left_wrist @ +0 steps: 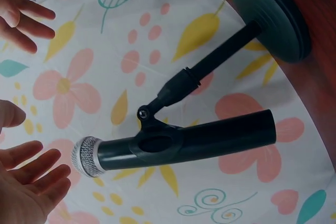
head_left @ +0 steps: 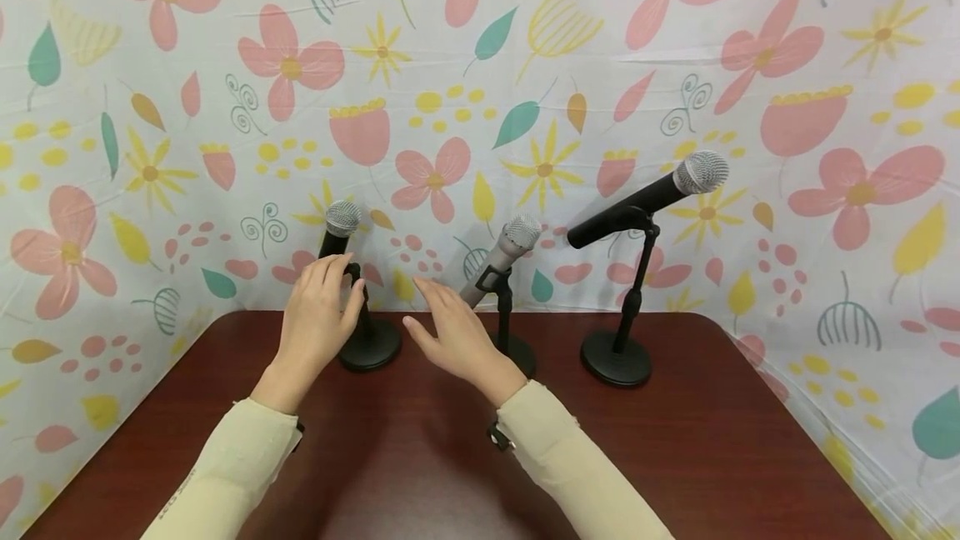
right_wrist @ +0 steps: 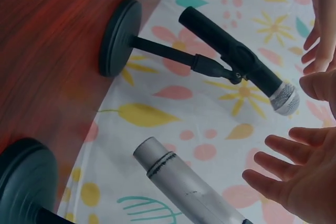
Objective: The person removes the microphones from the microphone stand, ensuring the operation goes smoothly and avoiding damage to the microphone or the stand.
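In the head view my left hand (head_left: 318,307) is raised in front of a black microphone (head_left: 341,223) with a silver mesh head, clipped on a short black stand (head_left: 371,344). The left wrist view shows that hand's loosely spread fingers (left_wrist: 50,177) close to the mesh head, with nothing in them; contact is not visible. My right hand (head_left: 461,332) hovers in front of a grey microphone (head_left: 506,248) on a second stand (head_left: 505,307), partly hiding it. In the right wrist view its fingers (right_wrist: 283,150) are spread apart, holding nothing, beside the grey microphone's body (right_wrist: 184,182).
Toward the right a third stand (head_left: 617,359) bears a black microphone (head_left: 637,207), tilted up to the right. All stand near the back edge of a dark red-brown table (head_left: 420,457). Behind them hangs a white cloth (head_left: 585,65) with flowers and leaves.
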A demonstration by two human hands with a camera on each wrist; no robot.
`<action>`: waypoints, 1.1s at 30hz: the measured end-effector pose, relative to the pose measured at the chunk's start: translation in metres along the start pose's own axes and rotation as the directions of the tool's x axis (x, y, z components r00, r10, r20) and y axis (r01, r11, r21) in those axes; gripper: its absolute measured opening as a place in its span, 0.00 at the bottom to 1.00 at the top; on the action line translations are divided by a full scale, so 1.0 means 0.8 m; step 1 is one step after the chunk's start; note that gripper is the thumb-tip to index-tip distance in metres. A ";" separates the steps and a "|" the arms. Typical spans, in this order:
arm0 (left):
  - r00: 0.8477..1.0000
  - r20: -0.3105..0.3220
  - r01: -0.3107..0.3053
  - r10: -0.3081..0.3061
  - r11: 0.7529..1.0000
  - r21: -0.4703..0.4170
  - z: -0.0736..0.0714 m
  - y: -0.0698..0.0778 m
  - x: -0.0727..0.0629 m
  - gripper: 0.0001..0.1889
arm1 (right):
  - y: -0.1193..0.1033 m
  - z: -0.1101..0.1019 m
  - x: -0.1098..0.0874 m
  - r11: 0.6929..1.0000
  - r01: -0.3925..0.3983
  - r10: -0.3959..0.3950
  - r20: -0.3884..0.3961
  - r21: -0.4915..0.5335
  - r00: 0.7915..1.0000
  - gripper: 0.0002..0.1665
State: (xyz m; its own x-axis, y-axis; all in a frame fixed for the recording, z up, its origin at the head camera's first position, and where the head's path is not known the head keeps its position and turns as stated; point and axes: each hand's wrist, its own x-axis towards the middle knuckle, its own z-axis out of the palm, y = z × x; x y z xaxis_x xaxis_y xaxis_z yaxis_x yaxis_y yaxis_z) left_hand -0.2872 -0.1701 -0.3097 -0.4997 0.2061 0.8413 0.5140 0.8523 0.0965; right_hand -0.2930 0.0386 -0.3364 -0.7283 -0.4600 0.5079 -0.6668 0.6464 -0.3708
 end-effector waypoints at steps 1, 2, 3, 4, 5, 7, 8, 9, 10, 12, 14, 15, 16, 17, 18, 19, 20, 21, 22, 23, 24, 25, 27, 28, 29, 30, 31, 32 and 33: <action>1.000 -0.006 0.000 0.000 1.000 -0.001 -0.001 -0.002 0.000 0.19 | 0.000 0.001 0.002 1.000 -0.008 0.008 0.009 0.011 1.000 0.36; 1.000 -0.012 0.001 -0.001 1.000 -0.004 -0.001 -0.004 0.000 0.19 | 0.000 0.003 0.003 1.000 -0.016 0.016 0.015 0.020 1.000 0.36; 1.000 -0.016 0.005 -0.005 1.000 -0.008 -0.001 -0.006 0.000 0.18 | 0.000 0.005 0.005 0.999 -0.026 0.025 0.020 0.024 0.999 0.36; 1.000 -0.022 0.009 -0.010 1.000 -0.015 -0.002 -0.008 0.001 0.18 | 0.000 0.006 0.007 0.999 -0.035 0.035 0.021 0.023 0.999 0.36; 0.999 -0.028 0.015 -0.015 1.000 -0.022 -0.002 -0.010 0.002 0.18 | 0.000 0.007 0.008 0.999 -0.042 0.042 0.019 0.022 0.999 0.36; 0.999 -0.035 0.031 -0.032 0.999 -0.030 -0.003 -0.014 0.003 0.18 | -0.001 0.011 0.012 0.998 -0.052 0.051 0.008 0.027 0.999 0.36; 0.999 -0.036 0.040 -0.041 0.999 -0.033 -0.003 -0.016 0.003 0.18 | -0.001 0.013 0.014 0.998 -0.052 0.052 0.004 0.028 0.999 0.36; 0.998 -0.036 0.049 -0.050 0.998 -0.034 -0.003 -0.019 0.003 0.19 | -0.001 0.015 0.015 0.998 -0.051 0.051 0.002 0.032 0.999 0.36; 0.998 -0.037 0.057 -0.058 0.998 -0.034 -0.003 -0.021 0.003 0.19 | -0.002 0.017 0.016 0.998 -0.048 0.048 0.002 0.040 0.999 0.36; 0.997 -0.039 0.067 -0.069 0.997 -0.030 -0.003 -0.026 0.003 0.18 | -0.002 0.022 0.019 0.997 -0.044 0.044 0.007 0.059 0.999 0.36; 0.996 -0.041 0.073 -0.074 0.997 -0.029 -0.002 -0.031 0.003 0.18 | -0.003 0.026 0.021 0.996 -0.045 0.044 0.013 0.072 0.999 0.36; 0.996 -0.044 0.075 -0.076 0.997 -0.030 -0.001 -0.033 0.003 0.18 | -0.003 0.029 0.022 0.995 -0.049 0.048 0.016 0.082 0.999 0.36; 0.996 -0.047 0.076 -0.077 0.997 -0.032 0.000 -0.035 0.003 0.17 | -0.003 0.031 0.023 0.995 -0.053 0.052 0.019 0.090 0.998 0.36; 0.996 -0.051 0.078 -0.080 0.996 -0.033 0.001 -0.037 0.003 0.17 | -0.003 0.033 0.024 0.993 -0.059 0.057 0.021 0.098 0.998 0.36; 0.995 -0.055 0.081 -0.082 0.996 -0.035 0.002 -0.039 0.004 0.17 | -0.003 0.035 0.025 0.992 -0.064 0.062 0.024 0.104 0.998 0.36; 0.994 -0.060 0.084 -0.087 0.996 -0.038 0.003 -0.041 0.004 0.16 | -0.003 0.037 0.027 0.991 -0.068 0.065 0.028 0.112 0.997 0.36; 0.994 -0.065 0.087 -0.089 0.995 -0.040 0.004 -0.042 0.005 0.16 | -0.002 0.039 0.028 0.990 -0.072 0.069 0.033 0.118 0.997 0.36; 0.993 -0.072 0.090 -0.093 0.995 -0.042 0.005 -0.044 0.006 0.16 | -0.002 0.040 0.030 0.989 -0.077 0.072 0.040 0.124 0.997 0.36; 0.992 -0.077 0.093 -0.096 0.995 -0.044 0.006 -0.045 0.007 0.16 | -0.002 0.042 0.032 0.989 -0.079 0.074 0.045 0.125 0.996 0.36; 0.992 -0.081 0.094 -0.098 0.994 -0.045 0.007 -0.047 0.008 0.16 | -0.002 0.043 0.034 0.988 -0.083 0.077 0.050 0.128 0.996 0.36; 0.992 -0.083 0.095 -0.099 0.994 -0.048 0.007 -0.048 0.009 0.16 | -0.002 0.045 0.035 0.988 -0.086 0.080 0.055 0.128 0.995 0.36; 0.991 -0.084 0.097 -0.101 0.994 -0.052 0.008 -0.050 0.009 0.16 | -0.002 0.046 0.037 0.987 -0.089 0.082 0.059 0.130 0.995 0.36; 0.991 -0.084 0.103 -0.108 0.993 -0.060 0.009 -0.052 0.011 0.16 | -0.002 0.049 0.039 0.986 -0.096 0.089 0.061 0.136 0.994 0.36; 0.990 -0.082 0.109 -0.114 0.992 -0.064 0.010 -0.053 0.011 0.16 | -0.002 0.050 0.040 0.984 -0.100 0.092 0.061 0.145 0.994 0.35; 0.990 -0.078 0.116 -0.122 0.991 -0.069 0.010 -0.054 0.012 0.16 | -0.001 0.052 0.041 0.982 -0.104 0.095 0.062 0.160 0.994 0.35; 0.988 -0.073 0.127 -0.133 0.989 -0.074 0.011 -0.055 0.012 0.17 | -0.001 0.054 0.041 0.978 -0.108 0.098 0.062 0.179 0.993 0.34; 0.987 -0.068 0.140 -0.145 0.987 -0.077 0.011 -0.056 0.012 0.17 | 0.000 0.056 0.042 0.973 -0.112 0.102 0.062 0.203 0.993 0.34; 0.985 -0.061 0.154 -0.159 0.985 -0.081 0.012 -0.057 0.012 0.17 | 0.001 0.059 0.043 0.968 -0.115 0.103 0.065 0.223 0.993 0.34; 0.984 -0.053 0.168 -0.173 0.982 -0.084 0.012 -0.058 0.012 0.17 | 0.002 0.062 0.044 0.962 -0.117 0.103 0.069 0.246 0.992 0.33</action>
State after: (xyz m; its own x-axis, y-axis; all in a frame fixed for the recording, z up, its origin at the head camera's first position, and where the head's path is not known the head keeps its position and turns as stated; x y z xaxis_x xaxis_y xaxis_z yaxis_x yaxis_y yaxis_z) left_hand -0.3224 -0.2028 -0.3114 -0.5438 0.0301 0.8387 0.4794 0.8314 0.2810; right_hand -0.3270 -0.0066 -0.3574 -0.8020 -0.4322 0.4124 -0.5956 0.5259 -0.6072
